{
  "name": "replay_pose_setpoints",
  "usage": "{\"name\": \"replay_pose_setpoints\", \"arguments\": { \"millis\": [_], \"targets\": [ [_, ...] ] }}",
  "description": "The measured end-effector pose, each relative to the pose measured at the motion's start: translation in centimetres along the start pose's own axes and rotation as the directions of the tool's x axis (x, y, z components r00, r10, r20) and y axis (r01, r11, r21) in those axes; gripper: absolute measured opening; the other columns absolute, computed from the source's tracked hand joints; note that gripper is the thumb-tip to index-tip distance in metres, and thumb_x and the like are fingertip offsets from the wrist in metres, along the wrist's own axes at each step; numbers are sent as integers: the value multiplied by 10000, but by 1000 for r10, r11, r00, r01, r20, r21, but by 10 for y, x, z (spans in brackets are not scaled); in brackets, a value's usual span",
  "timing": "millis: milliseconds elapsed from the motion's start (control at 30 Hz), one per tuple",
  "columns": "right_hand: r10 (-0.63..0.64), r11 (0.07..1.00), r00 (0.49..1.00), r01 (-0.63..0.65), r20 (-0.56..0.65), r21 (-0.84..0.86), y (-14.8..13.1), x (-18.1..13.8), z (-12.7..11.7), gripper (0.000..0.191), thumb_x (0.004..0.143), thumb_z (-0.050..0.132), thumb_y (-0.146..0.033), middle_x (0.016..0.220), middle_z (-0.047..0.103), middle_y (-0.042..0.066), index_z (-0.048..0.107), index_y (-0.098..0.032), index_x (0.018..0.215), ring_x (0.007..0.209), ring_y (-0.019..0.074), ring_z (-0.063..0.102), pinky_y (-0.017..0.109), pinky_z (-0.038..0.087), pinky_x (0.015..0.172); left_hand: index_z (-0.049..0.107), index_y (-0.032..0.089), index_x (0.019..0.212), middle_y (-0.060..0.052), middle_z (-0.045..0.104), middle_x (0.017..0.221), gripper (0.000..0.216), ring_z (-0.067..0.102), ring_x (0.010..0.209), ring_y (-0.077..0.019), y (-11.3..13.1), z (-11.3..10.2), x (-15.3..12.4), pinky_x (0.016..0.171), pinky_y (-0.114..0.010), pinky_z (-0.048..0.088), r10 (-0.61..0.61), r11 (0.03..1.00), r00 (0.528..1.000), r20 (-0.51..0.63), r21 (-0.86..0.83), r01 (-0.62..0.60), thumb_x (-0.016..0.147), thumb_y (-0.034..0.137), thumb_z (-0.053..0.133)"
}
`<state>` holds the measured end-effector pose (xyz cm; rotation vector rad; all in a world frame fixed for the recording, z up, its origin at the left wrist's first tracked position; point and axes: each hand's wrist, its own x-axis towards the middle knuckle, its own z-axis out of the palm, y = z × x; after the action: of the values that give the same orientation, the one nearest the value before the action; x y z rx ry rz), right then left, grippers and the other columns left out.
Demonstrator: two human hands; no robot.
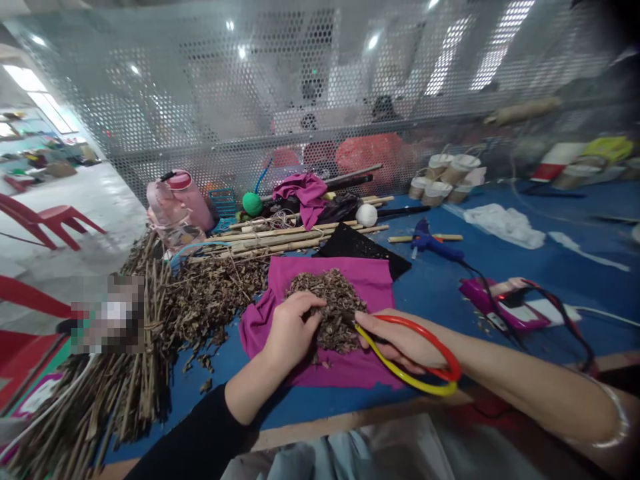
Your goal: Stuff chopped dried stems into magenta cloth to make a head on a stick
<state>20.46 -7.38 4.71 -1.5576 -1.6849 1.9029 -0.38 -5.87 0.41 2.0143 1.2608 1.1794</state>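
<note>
A heap of brown dried leaves point(333, 287), broken into small bits, lies on a magenta cloth point(367, 370) on the blue table. My right hand point(400, 343) is closed round scissors point(453, 373) with large looped handles, one red and one yellow. Their dark blades point left into the heap and are partly lost among the leaves. My left hand point(293, 327) rests at the heap's left side, thumb and forefinger curled together on dried leaves just left of the blades. Its other fingers are mostly hidden.
More dried leaves point(215, 293) and a bundle of dry stalks point(145, 347) lie to the left. Behind the cloth are a black sheet point(350, 250), bamboo sticks point(290, 237) and a blue glue gun point(430, 243). A purple power strip point(500, 303) with cords sits right. Perforated metal panel point(225, 87) stands behind.
</note>
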Motion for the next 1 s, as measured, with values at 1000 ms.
{"name": "replay_pose_setpoints", "arguments": {
  "millis": [1000],
  "targets": [
    [95, 994, 994, -92, 61, -51, -17, 3, 2, 699, 809, 200, -767, 379, 347, -88, 521, -146, 806, 262, 52, 324, 155, 293, 293, 646, 191, 880, -37, 669, 879, 312, 619, 856, -158, -2, -5, -10, 804, -299, 511, 75, 993, 992, 100, 87, -84, 734, -40, 497]
  ]
}}
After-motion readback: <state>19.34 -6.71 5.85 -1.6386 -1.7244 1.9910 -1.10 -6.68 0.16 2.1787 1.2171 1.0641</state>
